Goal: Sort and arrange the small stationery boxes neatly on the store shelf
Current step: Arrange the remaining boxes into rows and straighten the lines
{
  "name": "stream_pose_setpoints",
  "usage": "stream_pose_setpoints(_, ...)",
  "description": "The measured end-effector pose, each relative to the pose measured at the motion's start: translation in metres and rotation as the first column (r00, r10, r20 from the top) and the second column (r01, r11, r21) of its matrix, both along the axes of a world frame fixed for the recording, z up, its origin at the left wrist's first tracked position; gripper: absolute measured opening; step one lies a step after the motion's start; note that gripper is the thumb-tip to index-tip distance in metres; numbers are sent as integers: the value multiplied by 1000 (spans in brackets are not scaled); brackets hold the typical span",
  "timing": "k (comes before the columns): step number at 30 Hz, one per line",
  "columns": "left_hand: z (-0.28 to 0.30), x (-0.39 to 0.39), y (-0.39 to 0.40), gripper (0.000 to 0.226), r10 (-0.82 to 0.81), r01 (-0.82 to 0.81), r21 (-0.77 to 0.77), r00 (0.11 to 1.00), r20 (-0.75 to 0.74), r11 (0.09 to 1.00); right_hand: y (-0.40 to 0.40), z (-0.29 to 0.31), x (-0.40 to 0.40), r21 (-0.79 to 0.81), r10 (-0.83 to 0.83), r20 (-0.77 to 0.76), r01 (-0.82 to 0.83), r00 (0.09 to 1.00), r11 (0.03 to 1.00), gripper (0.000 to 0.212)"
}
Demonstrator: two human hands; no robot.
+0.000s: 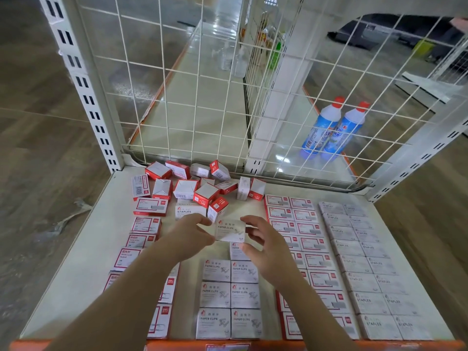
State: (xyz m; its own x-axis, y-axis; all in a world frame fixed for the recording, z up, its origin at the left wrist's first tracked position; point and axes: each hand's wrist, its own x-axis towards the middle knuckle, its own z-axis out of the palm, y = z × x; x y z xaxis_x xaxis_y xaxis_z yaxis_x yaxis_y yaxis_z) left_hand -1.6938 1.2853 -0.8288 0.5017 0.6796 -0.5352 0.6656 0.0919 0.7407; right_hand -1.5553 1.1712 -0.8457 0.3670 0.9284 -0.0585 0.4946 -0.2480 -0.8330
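I hold a white paper clips box [230,231] above the shelf's middle, my left hand [188,234] on its left end and my right hand [263,245] on its right end. Below it lie neat rows of white paper clips boxes [230,296]. Red-and-white boxes [305,239] form tidy columns to the right, and grey staples boxes [364,264] fill the far right. Another column of red-and-white boxes [144,236] runs down the left, partly hidden by my left arm. A jumbled heap of boxes [197,186] sits at the back.
The cream shelf board [76,274] has an orange front edge [177,345]. A white wire mesh [202,84] closes the back, with slotted uprights [83,84] at both sides. Two blue bottles [331,130] stand behind the mesh at right.
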Motion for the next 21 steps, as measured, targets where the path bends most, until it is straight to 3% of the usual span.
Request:
stream_pose_setpoints(6,-2,-5,8,32,62,-51,151,996,-67,987,5,-18,2,-52,25,91,-20,996,998,43)
stream_pose_setpoints(10,-6,-7,8,31,24,8,214,989,-148,977,14,-26,-2,-108,125,193,-105,973,989,44)
stream_pose_setpoints(21,-18,-4,5,42,-128,172,191,966,-223,966,18,-49,-5,-179,118,261,-72,958,981,49)
